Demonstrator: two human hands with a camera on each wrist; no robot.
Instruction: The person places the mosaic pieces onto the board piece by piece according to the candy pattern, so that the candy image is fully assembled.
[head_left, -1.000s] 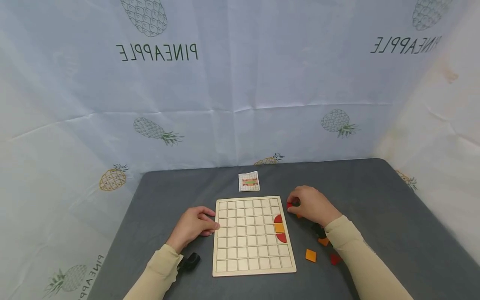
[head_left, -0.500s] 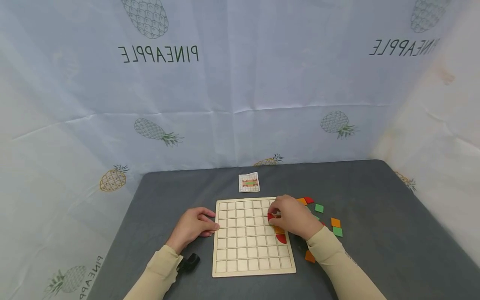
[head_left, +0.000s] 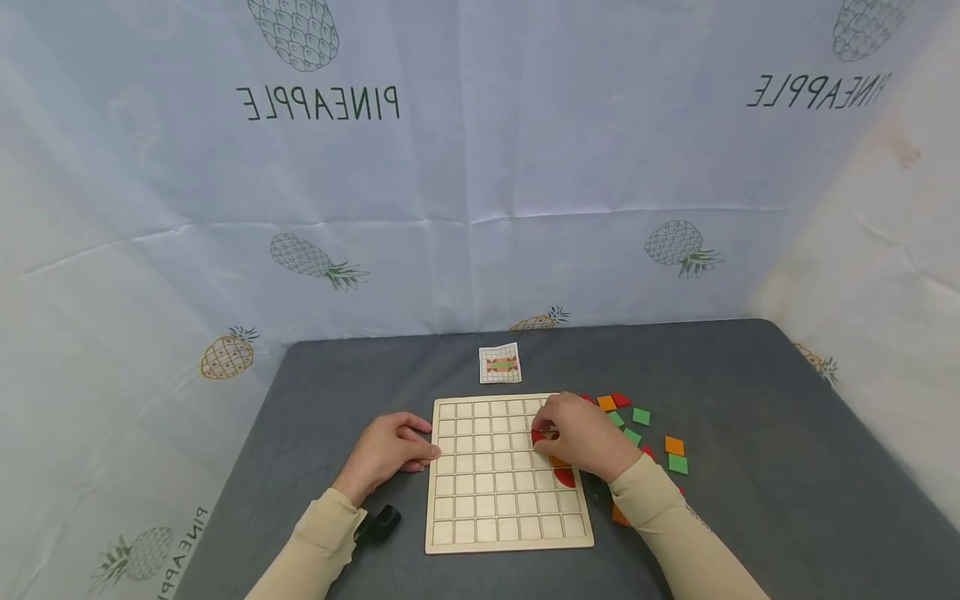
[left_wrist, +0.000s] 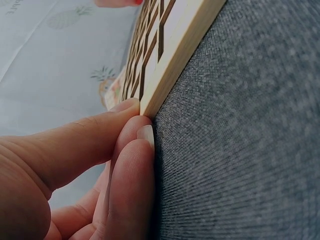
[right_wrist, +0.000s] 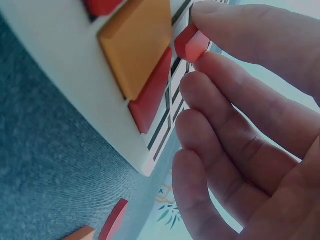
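A pale wooden board (head_left: 483,506) with a grid of square recesses lies on the grey table. My left hand (head_left: 390,450) pinches its left edge, thumb (left_wrist: 125,106) on top and fingertips against the side. Over the board's right part, my right hand (head_left: 585,435) pinches a red tile (right_wrist: 196,45) between thumb and index finger, close over the recesses. Beside that tile, an orange square tile (right_wrist: 137,47) sits in the right-hand column between two red curved tiles, one (right_wrist: 152,95) farther off and one (head_left: 565,477) nearer me. The right hand partly covers these tiles in the head view.
A small printed card (head_left: 500,364) with a coloured grid pattern lies behind the board. Right of the board are scattered loose tiles: green (head_left: 641,416), orange (head_left: 674,446) and red (head_left: 620,399). A patterned cloth (head_left: 480,167) hangs behind the table.
My right hand has moved left from the loose tiles onto the board with a red tile, then shifted slightly farther left. The left hand has stayed at the board's edge.
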